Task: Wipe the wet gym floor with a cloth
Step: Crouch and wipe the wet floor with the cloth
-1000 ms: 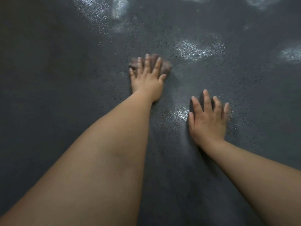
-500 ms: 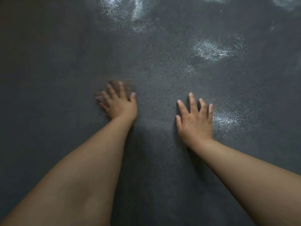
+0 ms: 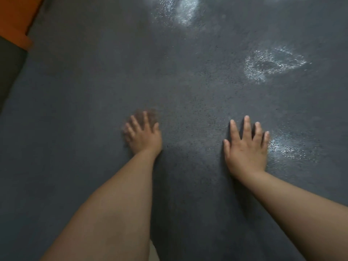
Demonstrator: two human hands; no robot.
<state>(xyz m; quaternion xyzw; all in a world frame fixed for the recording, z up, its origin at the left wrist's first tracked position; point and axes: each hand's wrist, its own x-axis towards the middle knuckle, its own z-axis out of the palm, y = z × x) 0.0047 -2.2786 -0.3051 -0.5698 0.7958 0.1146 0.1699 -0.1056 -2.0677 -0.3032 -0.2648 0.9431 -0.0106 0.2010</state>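
Wet floor [image 3: 207, 87]: left hand [image 3: 144, 137] dragged cloth [image 3: 148, 115] nearer, leftward

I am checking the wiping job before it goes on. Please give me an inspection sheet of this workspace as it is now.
Surface: dark gym floor, with shiny wet patches ahead and beside the right hand.
Job's things: brownish cloth, blurred, under the left fingers.
Clutter: nothing seen.
Grips: left hand presses flat on the cloth; right hand rests flat on the floor, fingers spread.
Cables: nothing seen.
Surroundings: orange surface at the far left corner.
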